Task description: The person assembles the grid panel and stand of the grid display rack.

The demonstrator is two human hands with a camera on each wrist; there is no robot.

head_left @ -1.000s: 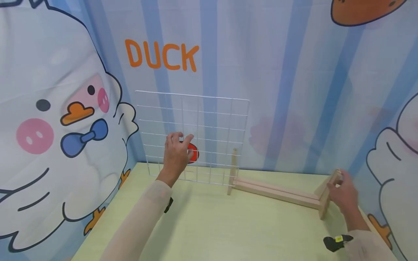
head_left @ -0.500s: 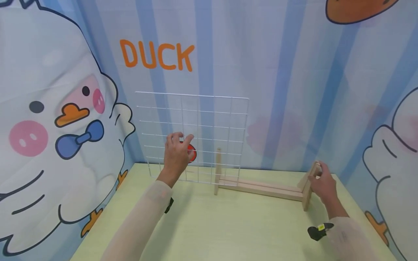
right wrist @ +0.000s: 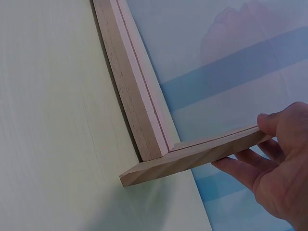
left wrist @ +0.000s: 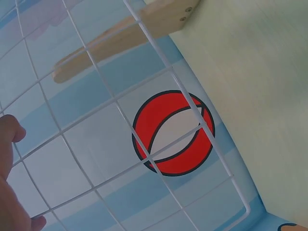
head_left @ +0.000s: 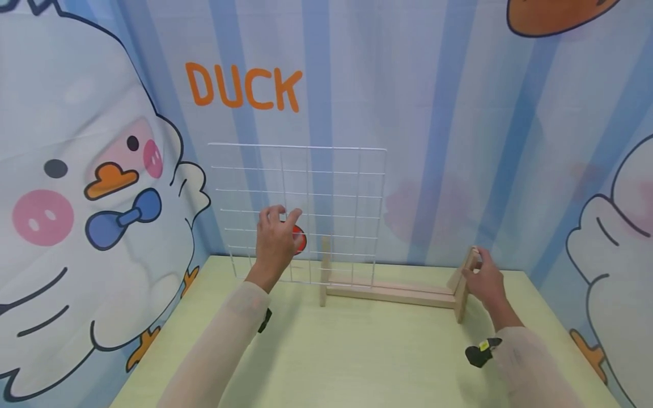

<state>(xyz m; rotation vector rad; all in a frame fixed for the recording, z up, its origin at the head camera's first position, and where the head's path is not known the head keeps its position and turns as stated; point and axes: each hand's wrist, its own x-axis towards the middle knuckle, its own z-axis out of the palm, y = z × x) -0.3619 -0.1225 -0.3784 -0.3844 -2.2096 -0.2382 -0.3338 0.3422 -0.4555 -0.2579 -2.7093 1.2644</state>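
Observation:
In the head view my left hand [head_left: 275, 243] grips a white wire grid panel [head_left: 306, 147] and holds it upright. The left wrist view shows curled fingertips [left wrist: 12, 130] at the wires of the grid. To the right, my right hand [head_left: 488, 286] pinches the upper part of the right upright of a wooden stand [head_left: 393, 294]. In the right wrist view, thumb and fingers clasp that upright [right wrist: 192, 158], and a grooved crossbar [right wrist: 134, 86] meets it. The stand's left upright [head_left: 325, 266] shows through the grid's lower right part.
A pale yellow table [head_left: 357, 351] lies beneath. Behind it hangs a blue striped curtain [head_left: 408, 113] with printed ducks and a red ball print [left wrist: 161, 108]. Dark wrist cameras [head_left: 479, 354] sit at both cuffs.
My right hand has slid the wooden stand leftward, so its left upright now lies behind the grid's lower right part. My left hand and the grid have stayed nearly still.

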